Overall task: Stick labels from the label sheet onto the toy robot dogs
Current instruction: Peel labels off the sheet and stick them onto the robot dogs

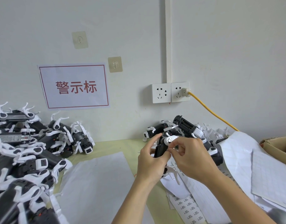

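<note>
Two heaps of black-and-white toy robot dogs sit on the table: big pile fills the left edge of the frame, smaller pile centre right against the wall. White backing paper lies lower centre, used sheets spill over the right side beside a cardboard box at the right edge. Red-bordered sign upper left on the wall, double socket centre with a yellow cable running right. Label sheet with printed labels lies bottom centre under the right forearm. Left hand grips one toy dog mid-frame, fingers curled round its black body, index raised. Right hand touches the same dog, thumb and forefinger pinched together at its side; whether a label is between them, cannot tell.
</note>
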Available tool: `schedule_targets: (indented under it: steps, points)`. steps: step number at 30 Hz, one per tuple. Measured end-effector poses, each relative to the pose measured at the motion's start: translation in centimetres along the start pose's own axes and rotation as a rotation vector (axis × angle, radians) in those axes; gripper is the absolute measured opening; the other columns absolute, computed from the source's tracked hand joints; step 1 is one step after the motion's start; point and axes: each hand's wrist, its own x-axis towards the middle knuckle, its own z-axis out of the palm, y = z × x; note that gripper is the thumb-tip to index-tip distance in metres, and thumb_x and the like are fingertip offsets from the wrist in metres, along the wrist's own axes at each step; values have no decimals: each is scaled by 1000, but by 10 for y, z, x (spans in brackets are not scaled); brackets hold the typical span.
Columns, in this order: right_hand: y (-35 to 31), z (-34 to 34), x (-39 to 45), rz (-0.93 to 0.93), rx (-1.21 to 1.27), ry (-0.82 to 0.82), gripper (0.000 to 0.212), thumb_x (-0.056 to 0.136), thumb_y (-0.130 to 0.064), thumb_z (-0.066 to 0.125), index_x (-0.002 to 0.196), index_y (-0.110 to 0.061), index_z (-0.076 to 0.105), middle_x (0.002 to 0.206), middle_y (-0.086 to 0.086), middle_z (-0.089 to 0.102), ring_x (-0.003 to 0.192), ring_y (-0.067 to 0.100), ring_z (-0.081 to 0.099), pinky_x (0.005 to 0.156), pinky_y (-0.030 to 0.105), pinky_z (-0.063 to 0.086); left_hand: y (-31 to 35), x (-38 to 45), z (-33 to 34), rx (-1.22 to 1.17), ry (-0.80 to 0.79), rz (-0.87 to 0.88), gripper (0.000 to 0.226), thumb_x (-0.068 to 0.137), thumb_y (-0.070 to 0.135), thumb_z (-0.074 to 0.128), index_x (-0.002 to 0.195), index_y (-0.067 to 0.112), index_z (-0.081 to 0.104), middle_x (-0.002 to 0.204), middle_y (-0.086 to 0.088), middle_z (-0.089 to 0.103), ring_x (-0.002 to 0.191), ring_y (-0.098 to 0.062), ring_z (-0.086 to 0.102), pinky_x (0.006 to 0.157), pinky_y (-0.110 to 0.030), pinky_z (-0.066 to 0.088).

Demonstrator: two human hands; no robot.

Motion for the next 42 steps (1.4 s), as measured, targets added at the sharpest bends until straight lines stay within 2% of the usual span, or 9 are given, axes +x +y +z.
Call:
schedule_targets:
  steps: [6, 10, 14, 18, 25, 27, 30, 34, 42]
  points:
    - [-1, 2, 0, -9, -20, 25, 12, 89, -20, 71, 82, -29, 72, 51, -27, 51, 50, 5, 49, 57, 35, 52, 3, -1, 2, -14, 2, -6, 53, 67, 27, 67, 108, 60, 63, 104, -17, 65, 50, -18, 58, 43, -23, 43]
    - [-2, 4, 0, -11, -52, 59, 6, 89, -22, 73, 88, -26, 77, 52, -33, 50, 44, 7, 42, 59, 32, 52, 2, -1, 1, -5, 2, 6, 51, 71, 25, 70, 105, 63, 62, 103, -15, 66, 52, -17, 59, 43, -22, 43]
    - [-3, 4, -1, -17, -63, 88, 6, 88, -22, 74, 90, -25, 79, 49, -31, 50, 47, 5, 43, 62, 34, 53, -1, 1, 0, 9, 0, 6, 55, 83, 12, 68, 108, 60, 63, 103, -15, 66, 52, -18, 58, 43, -22, 42]
    - [-5, 3, -2, -18, -89, 122, 5, 87, -23, 76, 88, -27, 80, 37, -12, 36, 48, 4, 45, 57, 29, 49, 0, 1, 0, 14, -6, 1, 57, 84, 10, 67, 104, 64, 62, 105, -14, 66, 54, -17, 59, 43, -22, 43]
    - [-7, 3, -3, -21, -106, 179, 6, 83, -23, 80, 84, -29, 80, 36, -15, 31, 44, 0, 37, 54, 30, 50, 1, 0, 1, -11, -9, -13, 55, 84, 12, 67, 105, 62, 63, 105, -16, 65, 57, -17, 62, 42, -21, 42]
    - [-8, 3, -3, -17, -104, 187, 7, 83, -23, 80, 83, -30, 80, 37, -15, 37, 44, 0, 36, 54, 30, 49, 1, 0, 2, -19, -9, -14, 54, 82, 13, 67, 107, 60, 64, 104, -16, 65, 57, -18, 61, 41, -21, 42]
    - [-9, 3, -3, -22, -106, 195, 6, 83, -24, 81, 83, -30, 80, 46, -26, 47, 42, 0, 36, 52, 27, 46, 2, -1, 2, -24, -8, -11, 52, 79, 16, 68, 106, 60, 64, 101, -15, 66, 57, -20, 60, 41, -21, 41]
    - [-8, 4, -4, -2, -111, 199, 6, 83, -25, 80, 82, -30, 80, 37, -14, 38, 44, 1, 38, 55, 33, 52, 3, -1, 3, -25, -4, -8, 53, 77, 17, 68, 113, 56, 63, 105, -17, 66, 59, -20, 61, 41, -21, 42]
    - [-8, 4, -1, 53, -123, 230, 9, 82, -38, 80, 83, -31, 74, 44, -14, 36, 50, 5, 41, 58, 32, 50, 2, -2, 3, -32, -26, -17, 54, 85, 7, 68, 107, 57, 64, 98, -15, 64, 50, -19, 56, 45, -23, 46]
